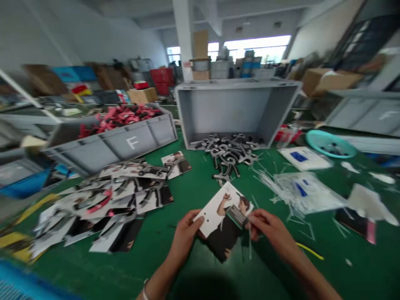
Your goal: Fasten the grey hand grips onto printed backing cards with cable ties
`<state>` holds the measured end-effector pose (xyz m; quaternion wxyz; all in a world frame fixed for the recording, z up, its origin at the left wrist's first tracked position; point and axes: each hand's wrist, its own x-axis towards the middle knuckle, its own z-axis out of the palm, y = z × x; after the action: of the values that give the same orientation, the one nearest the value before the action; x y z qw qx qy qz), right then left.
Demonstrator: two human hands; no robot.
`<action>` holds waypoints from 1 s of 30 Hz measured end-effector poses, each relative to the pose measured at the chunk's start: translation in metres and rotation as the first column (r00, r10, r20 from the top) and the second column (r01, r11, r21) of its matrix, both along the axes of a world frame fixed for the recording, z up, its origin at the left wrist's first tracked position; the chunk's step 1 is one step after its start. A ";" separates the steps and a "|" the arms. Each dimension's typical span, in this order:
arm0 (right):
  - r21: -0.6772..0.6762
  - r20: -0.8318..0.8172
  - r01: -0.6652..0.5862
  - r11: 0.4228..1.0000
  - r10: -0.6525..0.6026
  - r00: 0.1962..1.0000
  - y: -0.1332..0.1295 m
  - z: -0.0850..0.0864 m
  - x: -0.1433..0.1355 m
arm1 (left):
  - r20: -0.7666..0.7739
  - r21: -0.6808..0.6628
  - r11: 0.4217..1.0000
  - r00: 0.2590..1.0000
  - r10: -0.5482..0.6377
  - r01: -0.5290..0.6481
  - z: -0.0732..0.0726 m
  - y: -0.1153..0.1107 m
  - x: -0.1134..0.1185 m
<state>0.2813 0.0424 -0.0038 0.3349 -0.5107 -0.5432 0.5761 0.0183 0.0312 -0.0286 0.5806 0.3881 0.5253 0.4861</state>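
A printed backing card [215, 214], white and black with a picture of a person on it, is held tilted over the green table. My left hand [185, 234] grips its left edge, thumb on top. My right hand [265, 225] is closed at the card's right edge, with a thin clear cable tie [250, 246] hanging down from its fingers. Whether these fingers also pinch the card is hard to tell. Beyond the card lies a heap of grey and black curved plastic tools [229, 154], spilling from a grey crate [234, 106] tipped on its side.
Left lie piled cards with tools attached [125, 196], in front of a grey crate marked F [134, 141] full of red parts [121, 116]. On the right are loose cable ties [278, 189], clear plastic bags [309, 193], a turquoise basin [331, 143] and a yellow strip [310, 251].
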 end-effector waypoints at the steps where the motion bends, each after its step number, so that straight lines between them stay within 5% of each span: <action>1: -0.022 -0.024 0.042 0.999 -0.043 0.999 -0.009 0.001 0.008 | -0.021 -0.011 0.999 0.999 -0.047 0.047 -0.003 0.004 0.000; 5: -0.079 -0.159 0.089 0.993 -0.101 0.982 -0.019 0.002 0.002 | -0.037 -0.044 0.988 0.988 -0.152 0.150 -0.007 -0.005 0.003; 14: -0.160 -0.266 0.078 0.984 -0.119 0.957 -0.024 -0.010 -0.002 | 0.222 -0.119 0.990 0.974 -0.044 0.072 -0.009 -0.003 0.010; 23: -0.114 -0.127 0.109 0.987 -0.123 0.984 -0.017 -0.005 -0.009 | 0.047 -0.025 0.978 0.977 -0.207 0.208 0.004 0.005 0.018; 30: -0.181 -0.182 0.089 0.979 -0.122 0.976 -0.012 -0.010 -0.006 | 0.083 -0.092 0.976 0.979 -0.188 0.195 -0.010 0.011 0.021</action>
<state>0.2753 0.0307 -0.0136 0.3708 -0.5080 -0.4285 0.6488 0.0396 0.0423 -0.0383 0.6624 0.3894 0.4871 0.4152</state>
